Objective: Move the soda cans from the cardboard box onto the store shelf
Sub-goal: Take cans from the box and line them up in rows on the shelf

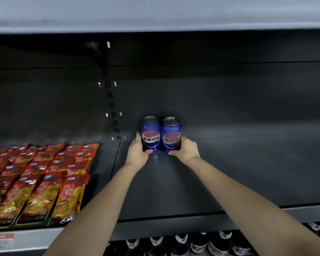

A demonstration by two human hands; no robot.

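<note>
two blue soda cans stand upright, side by side and touching, far back on a dark store shelf [229,172]. the left hand [137,151] curls its fingers around the left can [150,133]; the right hand [187,149] grips the right can [171,134]. red snack packets [39,182] lie at left, and bottles [201,242] stand on the shelf below.

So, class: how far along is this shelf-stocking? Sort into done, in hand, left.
Done: nothing released yet; the shelf shows no other cans. In hand: the left hand grips the left can, the right hand the right can, both upright, side by side. Left: letting go; the box is out of view.
</note>
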